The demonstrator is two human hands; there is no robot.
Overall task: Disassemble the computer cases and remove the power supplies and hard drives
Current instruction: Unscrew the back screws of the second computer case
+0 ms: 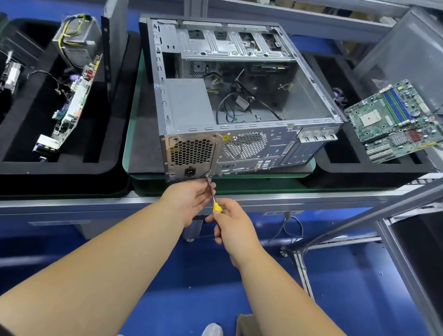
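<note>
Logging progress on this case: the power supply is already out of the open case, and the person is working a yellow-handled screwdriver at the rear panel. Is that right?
Not quite. The head view shows the power supply still seated inside the open case, in its near left corner. The rest holds: the right hand grips the yellow-handled screwdriver, its tip at the rear panel, with the left hand steadying the shaft.

Bright, even light fell from overhead; my arms threw only soft shadows on the blue floor (231, 277). The case (238, 93) sat sharp at centre. Toward 3 and 9 o'clock the wide lens bent the shelf rails (412, 202), and edges smeared slightly.
</note>
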